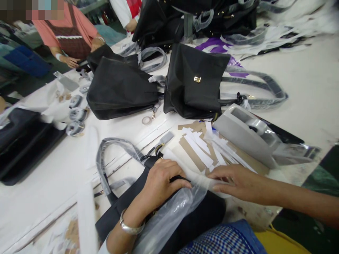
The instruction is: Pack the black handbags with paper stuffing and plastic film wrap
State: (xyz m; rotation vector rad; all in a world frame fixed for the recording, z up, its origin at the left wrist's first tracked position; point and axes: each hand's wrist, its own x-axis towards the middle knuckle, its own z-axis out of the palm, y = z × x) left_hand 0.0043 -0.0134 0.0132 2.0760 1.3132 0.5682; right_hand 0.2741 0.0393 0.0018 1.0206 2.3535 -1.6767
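your left hand (161,180) grips one black bag (209,215); your right hand (239,181) pinches one white sheet (194,176); one gray tape holder (238,137) sits nearby.

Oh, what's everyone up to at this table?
A person is handling a black, smooth-sided handbag at the table's near edge. Their left hand, wearing a silver bangle, grips its top edge, where crinkled clear plastic film lies. The right hand pinches a whitish translucent sheet over the bag. Just beyond are white and brown paper strips and a grey plastic tape dispenser. Across the white table, a co-worker in a salmon-pink top stands among more black bags.
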